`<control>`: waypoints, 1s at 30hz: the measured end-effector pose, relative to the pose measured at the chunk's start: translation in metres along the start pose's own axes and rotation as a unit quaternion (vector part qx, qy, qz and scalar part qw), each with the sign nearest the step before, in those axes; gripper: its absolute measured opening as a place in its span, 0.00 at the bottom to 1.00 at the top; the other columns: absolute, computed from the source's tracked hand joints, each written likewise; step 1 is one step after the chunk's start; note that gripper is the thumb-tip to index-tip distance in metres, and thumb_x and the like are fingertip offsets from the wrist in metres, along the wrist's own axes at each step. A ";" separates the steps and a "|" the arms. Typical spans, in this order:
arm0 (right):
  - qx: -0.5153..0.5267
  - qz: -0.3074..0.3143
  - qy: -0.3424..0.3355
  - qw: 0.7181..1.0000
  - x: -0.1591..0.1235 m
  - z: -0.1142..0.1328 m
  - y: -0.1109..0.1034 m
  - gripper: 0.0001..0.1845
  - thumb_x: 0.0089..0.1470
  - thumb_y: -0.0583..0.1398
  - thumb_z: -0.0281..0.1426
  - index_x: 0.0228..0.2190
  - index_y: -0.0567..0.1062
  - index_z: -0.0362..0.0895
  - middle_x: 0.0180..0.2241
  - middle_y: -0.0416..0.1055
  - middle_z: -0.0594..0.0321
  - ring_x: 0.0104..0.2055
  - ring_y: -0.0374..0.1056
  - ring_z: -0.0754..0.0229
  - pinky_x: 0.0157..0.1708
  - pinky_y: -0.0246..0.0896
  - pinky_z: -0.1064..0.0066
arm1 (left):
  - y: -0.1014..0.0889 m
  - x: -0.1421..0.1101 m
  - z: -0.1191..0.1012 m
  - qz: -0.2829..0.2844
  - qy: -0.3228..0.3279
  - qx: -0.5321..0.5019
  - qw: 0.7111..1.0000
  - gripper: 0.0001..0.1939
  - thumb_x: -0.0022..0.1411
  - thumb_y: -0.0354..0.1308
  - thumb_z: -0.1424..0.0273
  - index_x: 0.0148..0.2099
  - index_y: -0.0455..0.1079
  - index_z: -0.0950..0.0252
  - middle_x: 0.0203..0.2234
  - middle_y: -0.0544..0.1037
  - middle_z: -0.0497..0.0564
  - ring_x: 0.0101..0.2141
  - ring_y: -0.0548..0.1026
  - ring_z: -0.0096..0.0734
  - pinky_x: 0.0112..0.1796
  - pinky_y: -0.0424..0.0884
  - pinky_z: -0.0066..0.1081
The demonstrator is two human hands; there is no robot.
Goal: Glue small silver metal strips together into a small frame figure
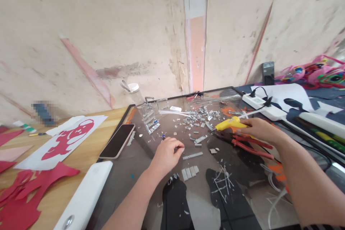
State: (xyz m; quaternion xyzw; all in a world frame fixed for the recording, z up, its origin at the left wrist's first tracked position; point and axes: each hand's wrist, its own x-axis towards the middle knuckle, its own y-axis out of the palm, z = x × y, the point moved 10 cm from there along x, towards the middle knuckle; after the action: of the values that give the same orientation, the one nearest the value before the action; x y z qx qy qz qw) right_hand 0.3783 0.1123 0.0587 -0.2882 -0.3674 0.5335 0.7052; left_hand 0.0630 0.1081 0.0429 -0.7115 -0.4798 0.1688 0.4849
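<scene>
My right grip (259,131) closes on a yellow glue gun (229,124), nozzle pointing left, above the dark table (115,178) and just beside red-handled pliers (252,147). My left grip (167,153) curls, thumb near forefinger (whether they pinch anything, I cannot tell), near a row of grey pieces (190,173).

The bare left forearm (136,196) slants up and inward, its left grip (167,152) loosely curled, thumb close to forefinger; whether they meet is unclear. The bare right forearm (304,172) angles inward from the lower right, its right grip (261,130) closed, knuckles uppermost.
</scene>
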 end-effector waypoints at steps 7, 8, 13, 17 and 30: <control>0.298 0.063 0.100 0.947 -0.008 -0.003 0.006 0.18 0.42 0.66 0.40 0.32 0.71 0.41 0.23 0.72 0.63 0.24 0.66 0.63 0.23 0.58 0.74 | 0.005 0.000 0.000 0.012 0.002 0.000 1.000 0.07 0.58 0.55 0.75 0.32 0.74 0.62 0.30 0.78 0.48 0.36 0.72 0.34 0.40 0.66 0.33; 0.350 0.071 0.105 0.928 -0.010 0.000 0.008 0.20 0.40 0.68 0.40 0.31 0.70 0.42 0.22 0.71 0.64 0.23 0.66 0.63 0.22 0.59 0.74 | 0.006 0.000 0.000 0.016 0.003 -0.001 1.000 0.07 0.58 0.55 0.75 0.32 0.74 0.62 0.30 0.78 0.48 0.36 0.72 0.34 0.40 0.66 0.33; 0.461 0.135 0.041 0.876 -0.019 0.031 0.011 0.26 0.41 0.68 0.35 0.43 0.71 0.46 0.41 0.74 0.56 0.25 0.67 0.65 0.23 0.62 0.74 | 0.013 -0.002 -0.006 0.044 0.016 -0.001 0.999 0.05 0.56 0.58 0.75 0.33 0.75 0.63 0.30 0.78 0.48 0.35 0.71 0.33 0.39 0.66 0.32; 0.428 0.204 0.002 0.881 -0.027 0.045 0.021 0.24 0.45 0.66 0.36 0.45 0.72 0.43 0.36 0.74 0.56 0.25 0.65 0.64 0.23 0.59 0.74 | 0.019 -0.004 -0.011 0.070 0.021 0.012 0.997 0.05 0.55 0.60 0.74 0.34 0.75 0.63 0.30 0.78 0.49 0.35 0.71 0.34 0.39 0.66 0.33; 0.279 0.299 -0.031 0.912 -0.041 0.066 0.050 0.19 0.47 0.64 0.42 0.40 0.73 0.45 0.38 0.73 0.60 0.39 0.66 0.56 0.39 0.61 0.68 | 0.028 -0.003 -0.012 0.076 0.033 0.040 0.996 0.05 0.54 0.62 0.72 0.36 0.75 0.64 0.31 0.76 0.50 0.37 0.70 0.36 0.39 0.67 0.34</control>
State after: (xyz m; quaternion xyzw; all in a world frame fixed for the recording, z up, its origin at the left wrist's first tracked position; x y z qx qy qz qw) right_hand 0.2900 0.0873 0.0475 -0.1593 -0.1223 0.8090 0.5524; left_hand 0.0841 0.0971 0.0238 -0.7312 -0.4009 0.2008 0.5141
